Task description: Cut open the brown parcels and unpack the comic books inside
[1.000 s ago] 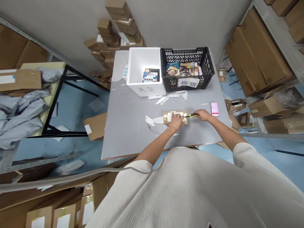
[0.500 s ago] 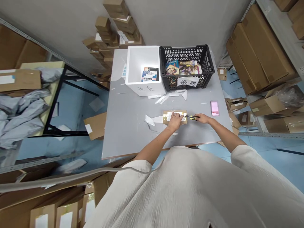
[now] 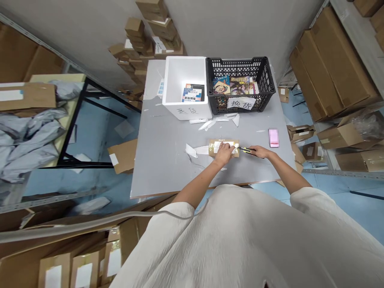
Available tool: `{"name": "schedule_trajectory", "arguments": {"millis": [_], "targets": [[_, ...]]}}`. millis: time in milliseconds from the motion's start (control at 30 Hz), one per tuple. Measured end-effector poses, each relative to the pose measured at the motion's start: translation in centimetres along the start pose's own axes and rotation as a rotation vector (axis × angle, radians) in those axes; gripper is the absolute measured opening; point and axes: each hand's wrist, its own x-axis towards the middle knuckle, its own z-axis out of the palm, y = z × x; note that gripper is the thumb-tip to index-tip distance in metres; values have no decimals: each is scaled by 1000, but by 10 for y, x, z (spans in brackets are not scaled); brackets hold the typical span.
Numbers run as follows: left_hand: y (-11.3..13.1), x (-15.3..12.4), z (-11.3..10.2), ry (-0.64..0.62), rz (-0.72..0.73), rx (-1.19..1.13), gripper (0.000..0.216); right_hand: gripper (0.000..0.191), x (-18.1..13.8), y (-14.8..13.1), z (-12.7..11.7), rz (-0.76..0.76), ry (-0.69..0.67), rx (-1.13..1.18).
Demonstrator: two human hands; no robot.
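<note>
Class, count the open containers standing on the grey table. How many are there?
2: a white foam box at the far end, and a black crate right beside it, on its right. None appears hidden.

taped parcel [image 3: 215,146]: 1 | utility knife [image 3: 247,149]: 1 | white foam box [image 3: 186,113]: 1 | black crate [image 3: 240,64]: 1 | pink pad [image 3: 273,137]: 1 | tabletop [image 3: 168,160]: 1

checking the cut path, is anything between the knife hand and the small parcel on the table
Nothing visible does. The right hand holds the knife with its tip at the right end of the parcel. The left hand presses on the parcel, its fingers beside the blade.
</note>
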Motion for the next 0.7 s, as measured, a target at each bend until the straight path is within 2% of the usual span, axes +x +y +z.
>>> {"name": "schedule_trajectory", "arguments": {"millis": [333, 700], "targets": [[0, -2, 2, 19, 30, 11, 55, 30, -5, 5, 13, -64, 59, 66], [2, -4, 1, 9, 37, 43, 57, 31, 3, -2, 24, -113, 95, 34]]}}
